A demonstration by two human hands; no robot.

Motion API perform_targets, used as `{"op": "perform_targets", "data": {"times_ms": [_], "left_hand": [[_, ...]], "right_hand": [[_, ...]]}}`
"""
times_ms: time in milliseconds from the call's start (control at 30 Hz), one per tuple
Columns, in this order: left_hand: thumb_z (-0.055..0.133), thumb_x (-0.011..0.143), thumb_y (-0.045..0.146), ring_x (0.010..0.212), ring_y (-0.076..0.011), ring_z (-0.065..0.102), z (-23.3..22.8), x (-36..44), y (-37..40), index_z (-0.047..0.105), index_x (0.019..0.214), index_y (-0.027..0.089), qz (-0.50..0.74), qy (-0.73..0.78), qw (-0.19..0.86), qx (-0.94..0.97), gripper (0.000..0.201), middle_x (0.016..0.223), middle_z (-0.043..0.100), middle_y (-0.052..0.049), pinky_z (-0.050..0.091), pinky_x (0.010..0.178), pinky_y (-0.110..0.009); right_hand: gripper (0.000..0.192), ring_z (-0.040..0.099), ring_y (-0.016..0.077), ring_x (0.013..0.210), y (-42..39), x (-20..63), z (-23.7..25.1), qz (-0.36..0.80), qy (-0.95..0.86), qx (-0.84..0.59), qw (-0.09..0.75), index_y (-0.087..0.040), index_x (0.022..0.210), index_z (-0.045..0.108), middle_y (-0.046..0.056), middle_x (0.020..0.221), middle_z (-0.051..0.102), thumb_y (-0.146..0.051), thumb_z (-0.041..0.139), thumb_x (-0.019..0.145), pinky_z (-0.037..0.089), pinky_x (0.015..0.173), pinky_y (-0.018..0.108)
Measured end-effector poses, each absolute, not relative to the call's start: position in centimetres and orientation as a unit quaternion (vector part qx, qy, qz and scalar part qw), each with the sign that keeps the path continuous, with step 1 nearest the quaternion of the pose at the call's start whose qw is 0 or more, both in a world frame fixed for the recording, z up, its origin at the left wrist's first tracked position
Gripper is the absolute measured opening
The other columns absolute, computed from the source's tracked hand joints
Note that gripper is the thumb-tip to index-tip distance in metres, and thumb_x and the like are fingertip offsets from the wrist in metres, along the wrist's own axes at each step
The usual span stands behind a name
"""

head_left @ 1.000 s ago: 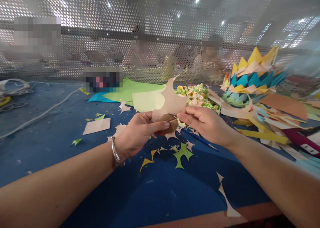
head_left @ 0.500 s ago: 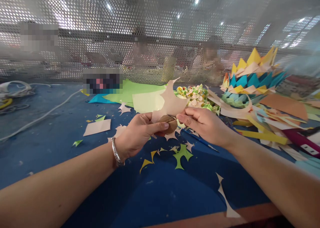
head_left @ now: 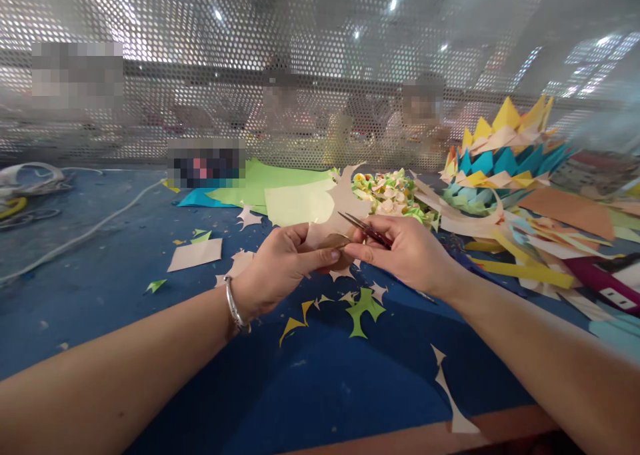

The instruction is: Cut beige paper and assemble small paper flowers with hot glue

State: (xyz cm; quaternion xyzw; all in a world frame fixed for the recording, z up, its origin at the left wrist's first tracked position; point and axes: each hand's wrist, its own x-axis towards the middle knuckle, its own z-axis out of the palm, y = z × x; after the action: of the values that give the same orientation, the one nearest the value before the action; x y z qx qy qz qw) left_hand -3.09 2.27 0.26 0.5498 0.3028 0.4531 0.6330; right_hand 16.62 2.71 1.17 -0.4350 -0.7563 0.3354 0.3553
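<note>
Hands meeting above the middle of the table (head_left: pixel 100 288): left hand (head_left: pixel 275 268) at 9 o'clock, right hand (head_left: pixel 405 252) at 3, a paper cutout (head_left: pixel 345 205) pinched between and rising toward 12. Scissors (head_left: pixel 363 227) in the right hand, lying across the cutout's lower edge. Paper scraps (head_left: pixel 363 305) on the table at 6. Flat sheets (head_left: pixel 295 202) behind at 11. Heap of folded paper (head_left: pixel 500 155) at 2, behind the right wrist. Cable (head_left: pixel 75 235) far off at 9.

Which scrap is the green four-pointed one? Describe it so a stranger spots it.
On the blue table, look just below the two hands. The green star-shaped offcut lies flat there among small peach scraps; it is the only bright green piece, beside a yellow sliver.
</note>
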Motion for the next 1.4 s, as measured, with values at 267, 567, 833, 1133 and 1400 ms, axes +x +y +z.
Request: {"op": "perform_targets", "data": {"times_ms": [267, 567, 833, 1133, 1400], "left_hand": [[0.077, 0.071, 0.018, 0.078, -0.0143, 0.066, 0.7, -2.6, 1.3, 0.075, 0.082, 0.014, 0.481, 0.309, 0.681, 0.458, 0.011, 0.084, 0.074, -0.004, 0.049, 0.072, -0.023], [0.075, 0.076, 0.017, 0.083, -0.0154, 0.064, 0.5, -2.0, 0.6, 0.075, 0.071, 0.016, 0.554, 0.279, 0.629, 0.468, 0.004, 0.083, 0.073, -0.003, 0.05, 0.082, -0.028], [0.08, 0.07, 0.021, 0.078, -0.0169, 0.066, 0.3, -2.5, 0.9, 0.076, 0.082, 0.017, 0.577, 0.326, 0.601, 0.448, 0.013, 0.084, 0.075, -0.004, 0.053, 0.07, -0.029], [0.078, 0.07, 0.023, 0.08, -0.0178, 0.066, 0.2, -2.5, 1.2, 0.073, 0.074, 0.015, 0.574, 0.336, 0.574, 0.477, 0.01, 0.087, 0.074, -0.005, 0.053, 0.071, -0.029], [0.075, 0.073, 0.02, 0.074, -0.0148, 0.062, 0.7, -2.4, 0.7, 0.073, 0.084, 0.013, 0.496, 0.346, 0.615, 0.505, 0.013, 0.08, 0.07, -0.005, 0.05, 0.067, -0.026]], "right_hand": [[0.028, 0.045, 0.0093, 0.063, 2.0, 15.9, 1.4, 0.376, -0.717, -0.393, 0.435, -0.018, 0.078, 0.057, -0.004, 0.069, 0.048, -0.041, 0.072, 0.079, 0.039, 0.057, 0.023], [0.029, 0.039, 0.0086, 0.059, 1.9, 15.8, 1.2, 0.384, -0.737, -0.361, 0.422, -0.019, 0.083, 0.058, -0.004, 0.067, 0.043, -0.047, 0.061, 0.089, 0.032, 0.053, 0.024], [0.042, 0.024, 0.0083, 0.05, 2.0, 16.3, 1.2, 0.385, -0.746, -0.393, 0.375, -0.019, 0.081, 0.06, -0.006, 0.06, 0.026, -0.057, 0.045, 0.094, 0.019, 0.045, 0.026], [0.041, 0.022, 0.0088, 0.049, 2.2, 16.5, 1.3, 0.404, -0.747, -0.405, 0.339, -0.019, 0.08, 0.059, -0.008, 0.057, 0.022, -0.056, 0.047, 0.094, 0.019, 0.045, 0.026], [0.039, 0.024, 0.0078, 0.048, 2.1, 16.5, 1.5, 0.418, -0.748, -0.385, 0.344, -0.019, 0.072, 0.054, -0.008, 0.056, 0.027, -0.053, 0.051, 0.093, 0.02, 0.046, 0.026]]}}
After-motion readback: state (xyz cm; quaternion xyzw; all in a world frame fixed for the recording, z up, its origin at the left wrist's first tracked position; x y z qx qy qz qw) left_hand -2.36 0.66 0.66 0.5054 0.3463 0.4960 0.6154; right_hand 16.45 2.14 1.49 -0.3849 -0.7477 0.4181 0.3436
